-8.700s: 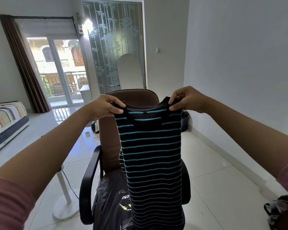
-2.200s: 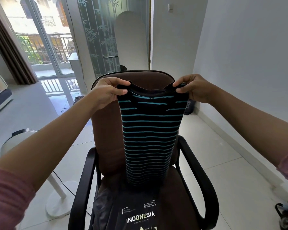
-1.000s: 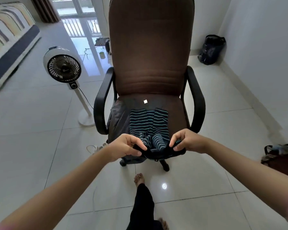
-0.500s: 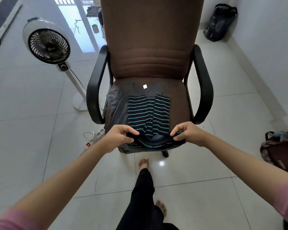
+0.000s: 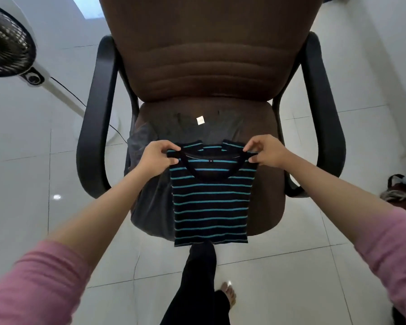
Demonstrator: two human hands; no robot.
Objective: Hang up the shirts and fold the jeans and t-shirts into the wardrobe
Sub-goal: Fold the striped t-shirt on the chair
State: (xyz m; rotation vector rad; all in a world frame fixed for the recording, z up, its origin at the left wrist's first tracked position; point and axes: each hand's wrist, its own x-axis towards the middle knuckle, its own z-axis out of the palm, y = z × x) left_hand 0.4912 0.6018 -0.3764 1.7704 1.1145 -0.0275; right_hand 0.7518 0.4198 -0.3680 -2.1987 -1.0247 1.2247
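Pinching the two shoulder corners of a folded striped t-shirt, the left hand and right hand each keep a grip clamped on the fabric beside the neckline. The garment, black with teal stripes, lies on the seat of a brown office chair, its lower edge overhanging the front of the seat. Beneath it, a dark grey garment spreads across the seat, with a small white tag near the backrest. A standing fan is at left on the tiled floor; a bag lies at right.
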